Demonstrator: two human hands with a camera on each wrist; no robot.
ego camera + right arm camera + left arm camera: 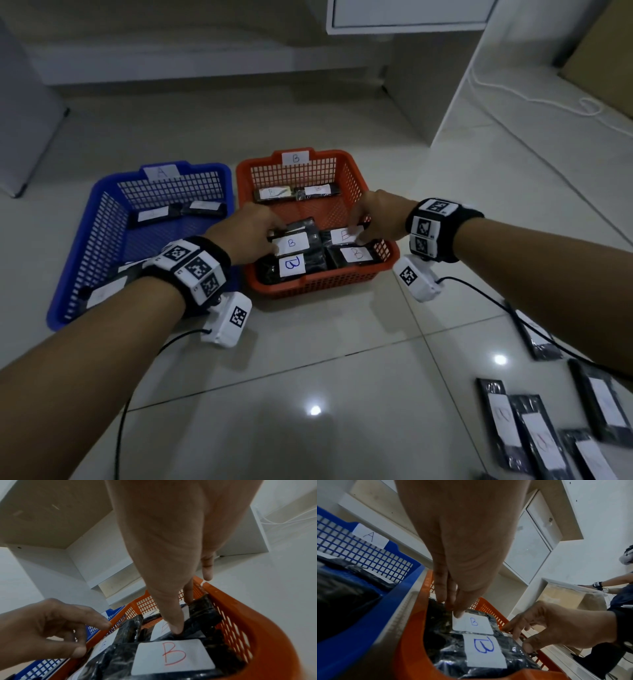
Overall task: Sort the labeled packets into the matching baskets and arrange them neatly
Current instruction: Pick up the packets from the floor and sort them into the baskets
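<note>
Tidying orange basket [325, 284]: left hand [239, 229] pinches far edge of left packet [291, 243]; right hand [380, 214] pinches right packet [344, 235], thumb on top, fingers [188, 592] behind. Both lie inside basket among other B packets [356, 254]. Film wrap looks slick, crinkly, light; edge grip judged safer than paper label. Unsorted packets [534, 435] on floor.

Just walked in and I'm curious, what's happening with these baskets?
A person is tidying the orange B basket. Their left hand pinches one B packet, their right hand the neighbouring B packet, both near its front. The blue A basket holds a few packets; more packets wait on the floor.
</note>
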